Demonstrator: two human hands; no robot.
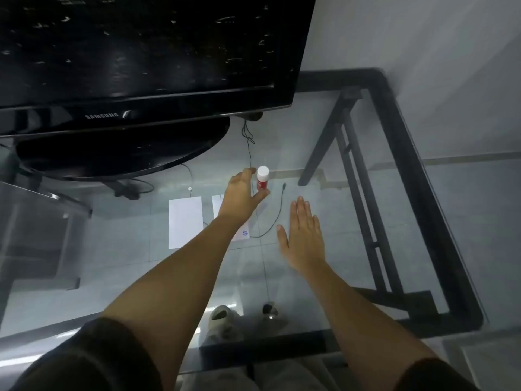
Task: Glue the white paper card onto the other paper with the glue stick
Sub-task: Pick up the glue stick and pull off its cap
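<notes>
Left hand [242, 193] grip half-closed around the red glue stick [262, 179]; right hand [303, 235] flat, open; monitor [141, 66] reads SAMSUNG.

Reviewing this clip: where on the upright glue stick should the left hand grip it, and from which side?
Grip the red body, below the white cap, of the glue stick, coming from its left, where the left hand already curls around it. It stands upright on the glass table, so a sideways thumb-and-finger wrap suits its round barrel and leaves the cap free.
</notes>
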